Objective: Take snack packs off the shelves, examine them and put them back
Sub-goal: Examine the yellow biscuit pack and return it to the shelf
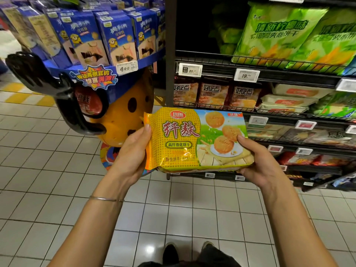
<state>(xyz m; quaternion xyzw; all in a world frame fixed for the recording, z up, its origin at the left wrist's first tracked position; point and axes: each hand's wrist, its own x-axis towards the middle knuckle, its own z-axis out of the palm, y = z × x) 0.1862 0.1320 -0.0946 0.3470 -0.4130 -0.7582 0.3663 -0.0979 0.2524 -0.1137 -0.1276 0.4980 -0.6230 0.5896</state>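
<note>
Glossy yellow plastic biscuit pack held face-up in both hands before the black wire shelves.

The left hand grips its crimped left end, the right hand its right end, thumbs on top and fingers curled beneath. The flat, rectangular wrapper bears red characters, a dotted pattern and round golden biscuits, above the white tiled floor.

Supermarket: price-tagged snack shelves

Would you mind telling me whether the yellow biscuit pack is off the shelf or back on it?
Off the shelf: the yellow biscuit pack is held front-up between the left hand and right hand, in front of the shelves.
</note>
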